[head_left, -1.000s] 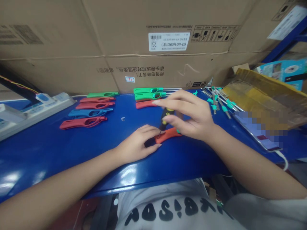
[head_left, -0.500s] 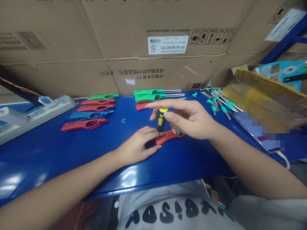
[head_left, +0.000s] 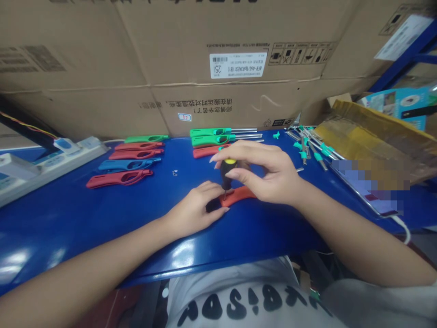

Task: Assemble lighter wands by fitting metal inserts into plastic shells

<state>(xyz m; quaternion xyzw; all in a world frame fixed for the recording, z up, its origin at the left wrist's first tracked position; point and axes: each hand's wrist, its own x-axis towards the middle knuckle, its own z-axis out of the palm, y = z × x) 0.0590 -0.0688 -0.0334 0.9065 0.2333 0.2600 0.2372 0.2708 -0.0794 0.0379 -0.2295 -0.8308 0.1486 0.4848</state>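
My right hand [head_left: 266, 173] grips a black and yellow screwdriver [head_left: 226, 175], held upright with its tip on the end of an orange-red lighter [head_left: 239, 196]. That lighter lies on the blue table [head_left: 191, 248], and its far end is hidden under my right hand. With thumb and fingers, my left hand [head_left: 196, 207] pinches the lighter's left end, close to the screwdriver tip. A few tiny screws [head_left: 175, 172] lie to the left. Behind my hands, green lighters with metal tubes [head_left: 211, 140] and a red one [head_left: 205, 151] are lined up.
Several lighter shells, among them a blue one [head_left: 129, 164], lie in a column at left, beside a white power strip [head_left: 51, 168]. Metal tubes with teal parts [head_left: 312, 145], a phone [head_left: 367, 189] and a taped yellow package [head_left: 378, 136] are at right. Cardboard [head_left: 136, 54] walls the back.
My right hand's fingers have shifted round the screwdriver handle and curled lower over it. The screwdriver tip stays on the lighter, and my left hand holds still.
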